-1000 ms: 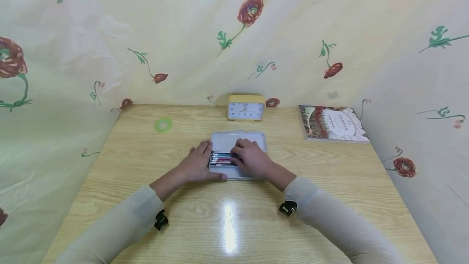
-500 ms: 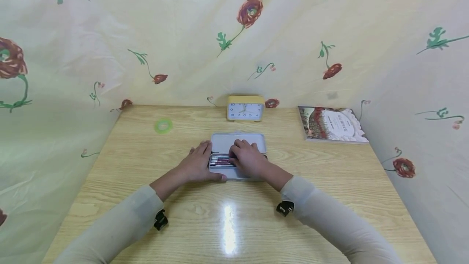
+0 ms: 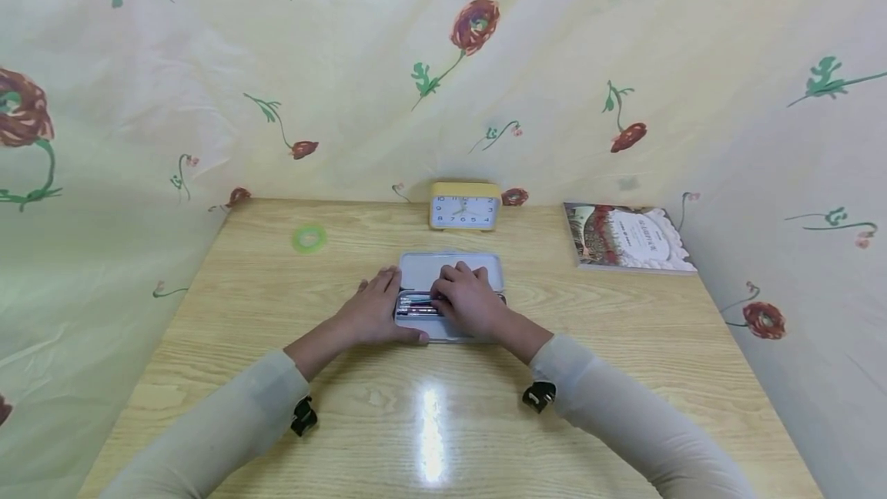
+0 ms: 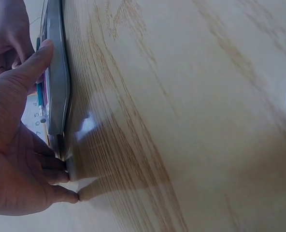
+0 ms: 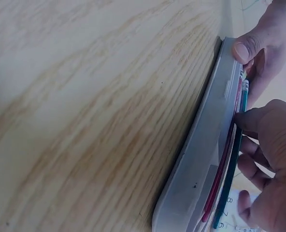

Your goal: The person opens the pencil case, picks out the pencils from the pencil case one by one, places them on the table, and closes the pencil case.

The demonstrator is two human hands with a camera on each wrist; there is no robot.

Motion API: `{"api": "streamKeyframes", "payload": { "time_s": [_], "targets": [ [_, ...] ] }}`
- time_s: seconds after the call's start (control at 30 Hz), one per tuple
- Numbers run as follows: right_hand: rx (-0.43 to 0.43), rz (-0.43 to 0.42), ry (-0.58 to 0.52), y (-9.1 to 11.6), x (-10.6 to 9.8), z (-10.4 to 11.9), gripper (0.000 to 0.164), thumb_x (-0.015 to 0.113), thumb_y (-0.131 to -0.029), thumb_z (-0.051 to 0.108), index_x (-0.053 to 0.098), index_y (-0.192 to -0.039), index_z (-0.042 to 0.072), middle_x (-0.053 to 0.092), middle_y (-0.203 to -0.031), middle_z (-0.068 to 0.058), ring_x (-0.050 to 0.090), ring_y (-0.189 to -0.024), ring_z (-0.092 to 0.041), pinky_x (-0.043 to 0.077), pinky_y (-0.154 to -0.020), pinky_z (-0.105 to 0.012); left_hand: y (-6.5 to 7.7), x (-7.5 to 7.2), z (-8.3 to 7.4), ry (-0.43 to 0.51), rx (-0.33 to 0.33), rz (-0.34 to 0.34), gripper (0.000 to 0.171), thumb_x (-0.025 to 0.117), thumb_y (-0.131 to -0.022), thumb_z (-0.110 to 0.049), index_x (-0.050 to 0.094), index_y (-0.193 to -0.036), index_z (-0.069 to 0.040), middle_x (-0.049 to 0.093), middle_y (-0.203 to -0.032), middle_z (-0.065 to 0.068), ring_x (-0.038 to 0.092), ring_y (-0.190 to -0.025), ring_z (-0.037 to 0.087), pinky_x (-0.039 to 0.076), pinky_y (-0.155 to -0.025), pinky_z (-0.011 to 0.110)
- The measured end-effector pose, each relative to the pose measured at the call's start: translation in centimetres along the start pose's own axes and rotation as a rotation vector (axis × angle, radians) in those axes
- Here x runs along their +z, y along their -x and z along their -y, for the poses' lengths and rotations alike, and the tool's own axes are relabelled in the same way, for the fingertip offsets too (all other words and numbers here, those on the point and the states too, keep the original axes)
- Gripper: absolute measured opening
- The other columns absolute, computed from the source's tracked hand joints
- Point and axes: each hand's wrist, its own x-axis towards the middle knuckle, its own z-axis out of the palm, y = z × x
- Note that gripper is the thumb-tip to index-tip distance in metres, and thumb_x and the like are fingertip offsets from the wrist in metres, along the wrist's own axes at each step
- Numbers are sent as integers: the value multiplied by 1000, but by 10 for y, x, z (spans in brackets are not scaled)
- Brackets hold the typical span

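A grey pencil case [image 3: 443, 329] lies open in the middle of the wooden table [image 3: 360, 414], its lid [image 3: 420, 272] folded back on the far side and several pencils lying lengthwise inside. The left hand [image 3: 372, 313] is spread wide at the case's left end — fingers straight, their tips down on the table in the left wrist view, thumb stretched along the near edge and touching it. The right hand [image 3: 470, 300] is over the right part of the case with its fingers curled, pinching a dark green pencil [image 5: 231, 166] between thumb and fingers. That pencil sits at the top of the case opening, its eraser end towards the left hand, with a red pencil [image 5: 222, 171] just beside it.

Behind the case stands a yellow clock [image 3: 464, 208]. A green ring [image 3: 297, 239] lies flat near the table's far left, and a book [image 3: 627, 239] lies at the far right — well apart from the case. Flowered cloth [image 3: 360, 60] hangs behind the table, and pale sleeves [image 3: 222, 414] cover both forearms.
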Motion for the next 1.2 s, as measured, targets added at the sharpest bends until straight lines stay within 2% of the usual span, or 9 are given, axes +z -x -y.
{"api": "streamKeyframes", "payload": {
  "time_s": [0.13, 0.27, 0.4, 0.57, 0.83, 1.07, 1.2],
  "targets": [
    [-31, -42, 118, 0, -1, 0, 11, 79, -104, 27, 80, -112, 20, 65, -111, 1, 54, -105, -22, 49, -95, -53, 0, 0, -1, -2, -6, -2, 144, 81, -82, -81, 12, -175, 4, 15, -184, 25, 12, -174, 40, 17, -140, 64],
    [-75, -77, 252, 3, -4, 1, 11, 78, -105, 28, 80, -113, 21, 63, -115, -1, 54, -111, -26, 49, -101, -57, 1, 0, -3, 1, -12, -5, 143, 81, -82, -81, 14, -175, 5, 16, -184, 26, 14, -174, 41, 18, -140, 64],
    [-110, -140, 305, 11, -10, -4, 7, 76, -105, 25, 79, -110, 21, 62, -117, -4, 54, -114, -30, 50, -102, -61, 1, 0, -4, -4, -13, -5, 142, 81, -82, -81, 14, -175, 4, 16, -184, 26, 12, -174, 41, 16, -140, 62],
    [-83, -197, 284, 25, -17, -22, 7, 81, -102, 22, 80, -109, 22, 62, -119, -5, 54, -116, -31, 50, -104, -65, 2, -2, -4, 15, 7, 0, 140, 82, -84, -78, 14, -174, 6, 16, -184, 27, 10, -174, 42, 15, -141, 61],
    [-20, -292, 251, 54, -29, -63, 11, 89, -94, 21, 81, -102, 22, 65, -117, -8, 58, -113, -36, 51, -101, -73, 4, -2, -3, 58, 27, 2, 140, 84, -85, -75, 13, -173, 8, 13, -184, 28, 9, -174, 43, 15, -141, 59],
    [53, -316, 199, 78, -33, -99, 10, 89, -93, 16, 83, -100, 20, 62, -113, -8, 53, -107, -37, 48, -99, -79, 4, 0, -2, 68, 34, 0, 140, 84, -85, -74, 13, -173, 8, 12, -184, 28, 9, -174, 44, 16, -141, 60],
    [114, -303, 167, 94, -33, -121, 11, 89, -93, 13, 82, -100, 19, 61, -113, -9, 50, -106, -37, 47, -92, -76, 4, 0, -4, 72, 33, 3, 140, 84, -85, -73, 13, -173, 8, 12, -184, 28, 9, -174, 44, 15, -141, 59]
  ]
}}
